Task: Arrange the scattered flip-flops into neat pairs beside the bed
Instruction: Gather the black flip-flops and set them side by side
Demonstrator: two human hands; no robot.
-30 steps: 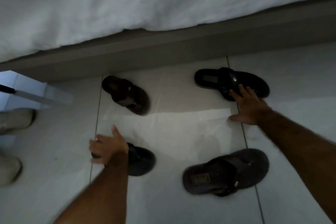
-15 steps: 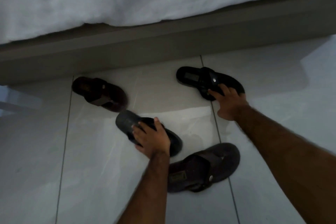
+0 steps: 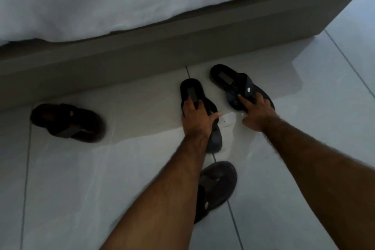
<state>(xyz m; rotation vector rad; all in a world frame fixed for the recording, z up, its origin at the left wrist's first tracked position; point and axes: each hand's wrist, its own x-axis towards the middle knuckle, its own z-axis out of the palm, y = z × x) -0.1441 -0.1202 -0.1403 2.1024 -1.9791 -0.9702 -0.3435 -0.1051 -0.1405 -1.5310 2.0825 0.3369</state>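
The upper part of the view is filled by the white bedding (image 3: 101,0) and, below it, the long grey bed base (image 3: 142,53), which runs along the pale tiled floor (image 3: 81,178). Four flip-flops are scattered on that floor. A brown flip-flop (image 3: 68,123) is seen lying well apart to the left, close to the bed base, and its likely partner, a second brown flip-flop (image 3: 217,186), is partly hidden under the left forearm near the bottom. The two black ones are being handled close to the base. The left black flip-flop (image 3: 192,95) is held around its strap region by the left hand (image 3: 196,119), fingers curled over the top and thumb wrapped at the side, with its heel pointed toward the bed. The right black flip-flop (image 3: 233,83) is pressed down by the spread, flat fingers of the right hand (image 3: 256,112); nothing is gripped there, it is only pinned and steered. The two soles are near each other but apart and not parallel, the right one being angled outward. The step in hand is judged to be the pairing of the black ones. It would be done well if the right sole were swivelled until it matched the left, the heels were lined up, and both were slid together rather than lifted.
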